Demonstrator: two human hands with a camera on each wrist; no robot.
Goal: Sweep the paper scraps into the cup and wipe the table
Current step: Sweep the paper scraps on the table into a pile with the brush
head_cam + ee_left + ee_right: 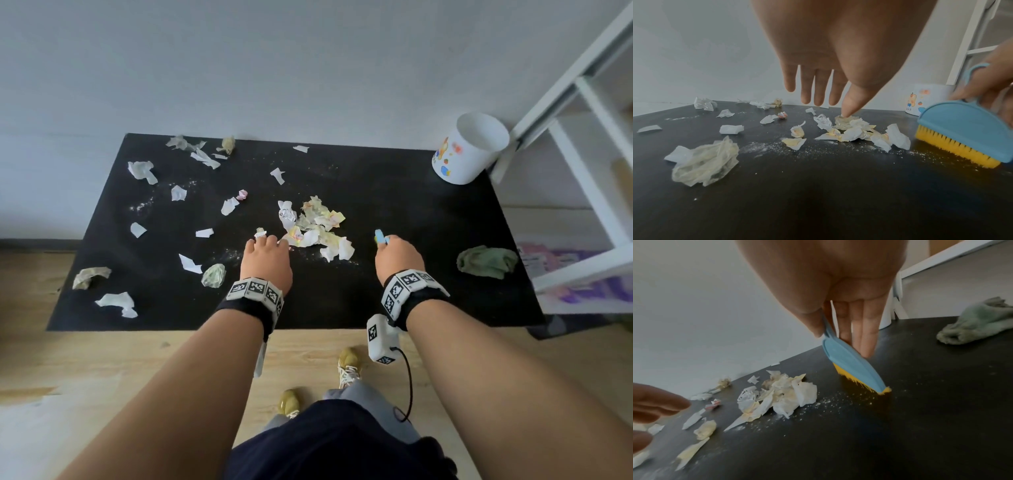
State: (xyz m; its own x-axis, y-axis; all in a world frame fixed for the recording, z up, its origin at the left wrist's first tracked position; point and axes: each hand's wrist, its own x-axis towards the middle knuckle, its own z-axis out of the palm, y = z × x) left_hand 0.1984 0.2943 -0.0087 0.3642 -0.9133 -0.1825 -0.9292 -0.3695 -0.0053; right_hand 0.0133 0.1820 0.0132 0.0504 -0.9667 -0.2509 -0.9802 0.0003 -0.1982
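While the head view shows scraps (pixel 313 226) piled mid-table (pixel 394 301), the cup (pixel 471 149) stands at 2 o'clock and a cloth (pixel 486 262) at 3. From the left wrist, the left hand (pixel 830 53) hangs with fingers straight. From the right wrist, the right hand (pixel 830 280) grips a brush (pixel 855 368), bristles on the table.
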